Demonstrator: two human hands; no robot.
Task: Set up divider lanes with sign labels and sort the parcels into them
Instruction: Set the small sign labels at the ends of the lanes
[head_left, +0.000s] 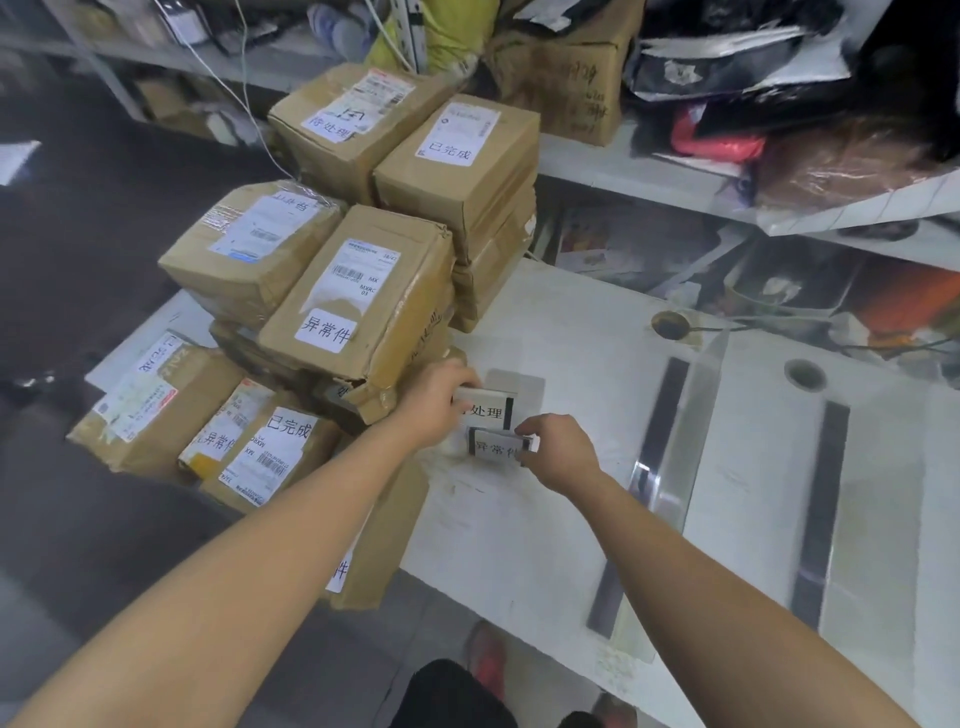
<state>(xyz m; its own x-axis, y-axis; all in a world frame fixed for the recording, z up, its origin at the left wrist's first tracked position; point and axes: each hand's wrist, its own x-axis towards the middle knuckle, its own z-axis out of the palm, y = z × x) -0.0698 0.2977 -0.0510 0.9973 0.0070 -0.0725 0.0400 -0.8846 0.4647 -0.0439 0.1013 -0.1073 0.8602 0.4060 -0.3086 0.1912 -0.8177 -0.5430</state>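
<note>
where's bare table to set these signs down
Bare white table between the left divider and right divider, and on the near strip left of the left divider. Crowded at the left end, where parcels are stacked.

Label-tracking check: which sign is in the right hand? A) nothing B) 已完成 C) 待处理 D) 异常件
D: the right hand pinches the 异常件 sign at its right edge, while the left hand grips the 处理 sign just behind it.
</note>
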